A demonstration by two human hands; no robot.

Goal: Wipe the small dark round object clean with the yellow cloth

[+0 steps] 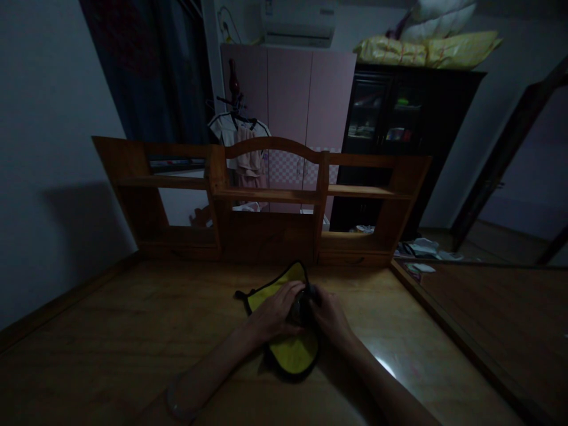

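Note:
A yellow cloth with a dark edge [290,354] lies on the wooden desk [133,331] in front of me. My left hand [277,309] rests on the cloth with its fingers curled round a small dark object [303,306]. My right hand [329,313] meets it from the right, fingers closed on the same dark object. The room is dim and I cannot make out what the object is.
A wooden shelf unit [266,195] stands along the desk's back edge. Behind it are a pink wardrobe [306,100], clothes on a rack [242,148] and a dark cabinet [399,124] with yellow bedding [426,50] on top. A wall is at the left.

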